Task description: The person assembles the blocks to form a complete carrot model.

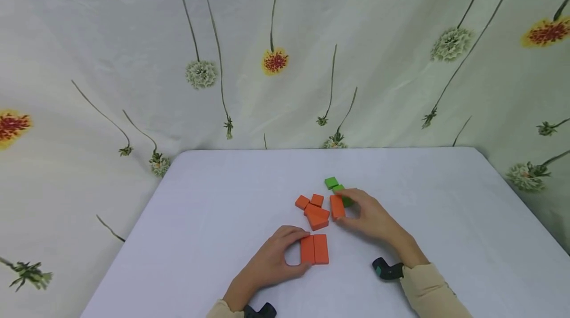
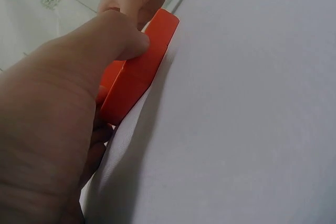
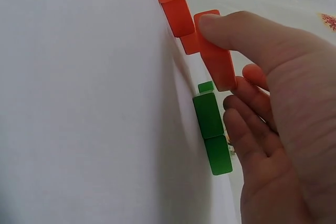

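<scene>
At the left, the table was bordered by a pale cloth, printed with yellow-and-red flowers, white puffball heads and thin stems; the same cloth was hung along the far side, softly creased. The table's top was plain and whitish, with a faint lilac cast, and its far left corner was rounded.

On the near part of the table, left of the middle, a beige left sleeve and a dark wrist device were partly cut off by the view's edge. The left orange block of a touching pair was gripped by the left hand, thumb at its near end and fingers at its far end. A soft shadow was cast on the near side of the pair. The right orange block was set flush alongside.

Farther off, a loose orange cluster was bunched together. Just to its right, an upright-edged orange piece was pinched by the right hand between thumb and fingertips; whether it was lifted could not be told. Green blocks were placed just beyond, partly covered by that hand.

At the right, a second wrist device and a beige right sleeve were seen above the bare tabletop, which was bounded by more flowered cloth.
</scene>
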Demonstrator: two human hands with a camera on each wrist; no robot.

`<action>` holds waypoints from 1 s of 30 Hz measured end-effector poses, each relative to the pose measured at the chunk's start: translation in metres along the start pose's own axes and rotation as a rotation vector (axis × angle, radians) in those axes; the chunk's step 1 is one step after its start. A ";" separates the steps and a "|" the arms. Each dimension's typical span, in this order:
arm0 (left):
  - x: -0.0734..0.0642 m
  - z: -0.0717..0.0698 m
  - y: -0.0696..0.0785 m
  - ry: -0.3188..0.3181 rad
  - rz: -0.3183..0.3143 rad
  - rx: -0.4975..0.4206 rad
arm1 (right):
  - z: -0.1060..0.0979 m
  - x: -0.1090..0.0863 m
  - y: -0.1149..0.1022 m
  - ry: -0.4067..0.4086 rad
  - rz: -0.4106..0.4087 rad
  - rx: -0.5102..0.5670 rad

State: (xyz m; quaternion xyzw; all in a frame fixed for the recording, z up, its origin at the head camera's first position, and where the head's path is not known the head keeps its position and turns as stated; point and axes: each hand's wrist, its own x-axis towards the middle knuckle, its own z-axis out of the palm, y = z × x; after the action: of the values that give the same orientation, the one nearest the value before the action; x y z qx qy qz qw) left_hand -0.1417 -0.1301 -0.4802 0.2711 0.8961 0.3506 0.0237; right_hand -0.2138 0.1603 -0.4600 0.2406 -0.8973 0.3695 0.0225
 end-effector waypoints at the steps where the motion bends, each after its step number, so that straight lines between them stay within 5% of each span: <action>1: 0.000 0.000 0.000 -0.001 -0.001 0.000 | -0.001 0.000 0.000 -0.002 -0.003 0.010; 10: 0.000 0.000 0.000 0.003 0.002 0.004 | -0.005 -0.003 -0.002 -0.053 -0.005 0.021; 30: 0.000 0.001 0.000 -0.003 -0.019 -0.001 | -0.012 -0.015 -0.026 -0.387 0.069 0.055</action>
State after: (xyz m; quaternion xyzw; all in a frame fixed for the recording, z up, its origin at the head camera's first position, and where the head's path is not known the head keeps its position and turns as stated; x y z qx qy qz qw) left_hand -0.1418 -0.1292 -0.4806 0.2633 0.8984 0.3503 0.0285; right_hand -0.1911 0.1586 -0.4379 0.2767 -0.8821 0.3413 -0.1699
